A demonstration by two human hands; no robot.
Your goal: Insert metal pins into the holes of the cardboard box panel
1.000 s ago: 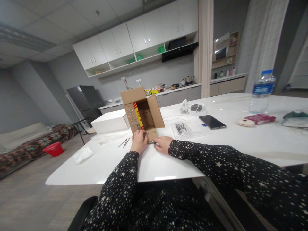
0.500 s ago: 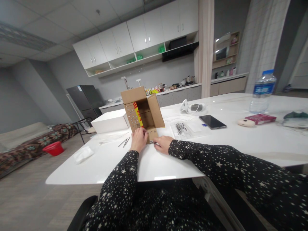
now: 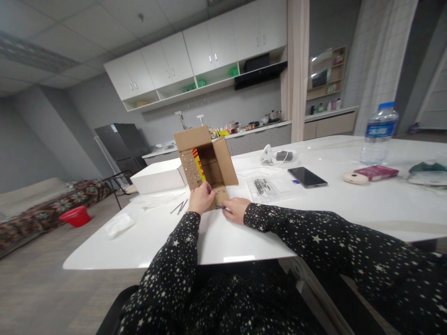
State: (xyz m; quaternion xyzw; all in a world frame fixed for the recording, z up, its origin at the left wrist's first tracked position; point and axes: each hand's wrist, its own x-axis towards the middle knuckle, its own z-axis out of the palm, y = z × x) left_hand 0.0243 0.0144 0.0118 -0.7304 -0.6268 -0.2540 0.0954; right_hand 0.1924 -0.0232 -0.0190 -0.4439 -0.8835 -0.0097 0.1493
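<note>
**Two hands at an open cardboard box on a white table**

Two hands in star-patterned black sleeves meet at the near edge of a small cardboard box [image 3: 206, 160] that stands, flaps open, on a white table [image 3: 314, 218]. The left hand [image 3: 200, 198] is curled against the box's front lower flap, fingers bent over the cardboard and gripping its edge. The right hand [image 3: 236, 209] lies low on the tabletop just beside that flap, fingers folded around a thin metal piece [image 3: 220, 207] whose tip points toward the box; what the piece is cannot be made out. Rows of small pale dots mark the box's left flap and front flap, and a yellow and red panel shows inside.

Several things lie around the box. A flat white box [image 3: 160, 176] sits just left of it, touching or nearly so. A few thin dark sticks [image 3: 179, 206] rest on the table near the left hand, and a crumpled white tissue [image 3: 118, 224] lies further left, near the table's edge. To the right, a clear plastic bag [image 3: 265, 187] holding small dark parts lies near the right hand, with a black phone [image 3: 307, 177] beyond it. Well apart, toward the far right, stand a water bottle [image 3: 379, 134] and a red packet [image 3: 377, 172]. White kitchen cupboards [image 3: 195, 51] line the wall behind.
</note>
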